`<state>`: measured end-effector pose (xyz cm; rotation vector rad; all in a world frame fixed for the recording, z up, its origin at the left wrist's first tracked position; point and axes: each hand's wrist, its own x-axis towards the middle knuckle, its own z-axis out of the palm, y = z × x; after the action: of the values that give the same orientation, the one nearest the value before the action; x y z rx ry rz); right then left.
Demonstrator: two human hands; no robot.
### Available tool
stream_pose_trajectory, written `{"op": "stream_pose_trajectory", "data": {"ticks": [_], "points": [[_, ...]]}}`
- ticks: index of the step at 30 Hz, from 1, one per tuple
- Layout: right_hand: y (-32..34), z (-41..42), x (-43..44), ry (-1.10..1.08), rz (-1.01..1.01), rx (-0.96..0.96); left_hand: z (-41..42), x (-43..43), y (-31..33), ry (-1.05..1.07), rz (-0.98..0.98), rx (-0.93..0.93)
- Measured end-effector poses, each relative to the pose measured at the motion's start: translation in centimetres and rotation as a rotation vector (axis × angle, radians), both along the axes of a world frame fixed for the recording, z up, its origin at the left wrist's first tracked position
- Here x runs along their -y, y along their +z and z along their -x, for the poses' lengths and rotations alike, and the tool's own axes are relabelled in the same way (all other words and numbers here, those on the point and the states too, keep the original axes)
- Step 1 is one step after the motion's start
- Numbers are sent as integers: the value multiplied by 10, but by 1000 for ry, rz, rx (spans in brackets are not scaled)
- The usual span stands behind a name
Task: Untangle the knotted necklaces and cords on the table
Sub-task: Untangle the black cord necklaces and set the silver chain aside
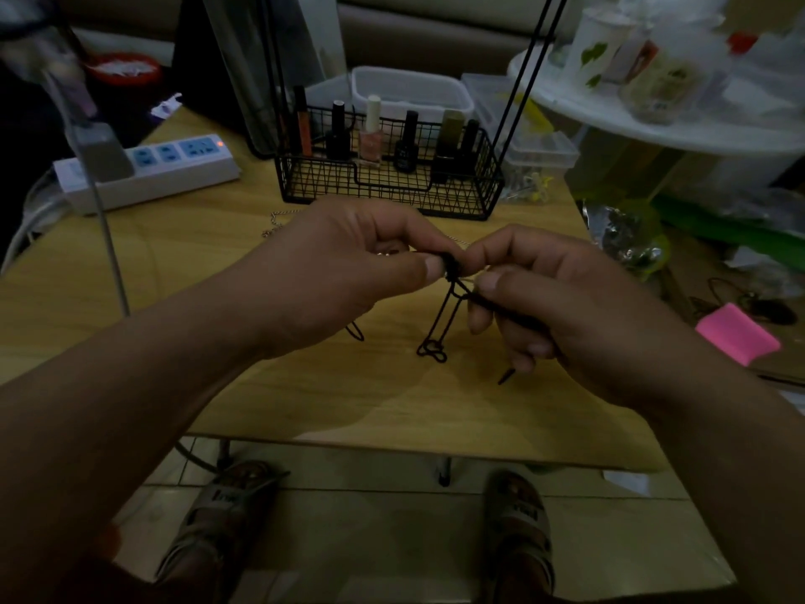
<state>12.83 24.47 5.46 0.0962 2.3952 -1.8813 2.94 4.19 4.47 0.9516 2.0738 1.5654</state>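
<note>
Left forearm: bare from the edge of my feed up to the wrist, as far as I can see
Right forearm: bare in the same way along all that shows
Left hand: bare; I make out a short thumbnail with a pale, squared tip
Right hand: bare; its fingers carry short nails too, though the dim light blurs them
Left foot: in an open sandal with broad greyish-tan straps; dark print on the front strap, which I cannot read
Right foot: a matching sandal, the same wide pale strap with dark lettering, unreadable on my screen
</note>
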Motion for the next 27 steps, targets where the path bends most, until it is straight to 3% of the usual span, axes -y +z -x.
{"op": "stream_pose_trajectory", "data": {"ticks": [4,9,13,20,27], "points": [[0,0,3,0,-92,-6,-1,0,0,38,55,-108],[1,1,1,-21,-40,53,2,0,-2,69,37,-91],[-1,1,4,-34,-101,-28,3,0,-2,55,10,-88],[-6,3,5,-150,-98,-170,4,0,1,121,-62,-8],[-7,4,0,-114,-71,-139,3,-3,0,139,-107,94]]}}
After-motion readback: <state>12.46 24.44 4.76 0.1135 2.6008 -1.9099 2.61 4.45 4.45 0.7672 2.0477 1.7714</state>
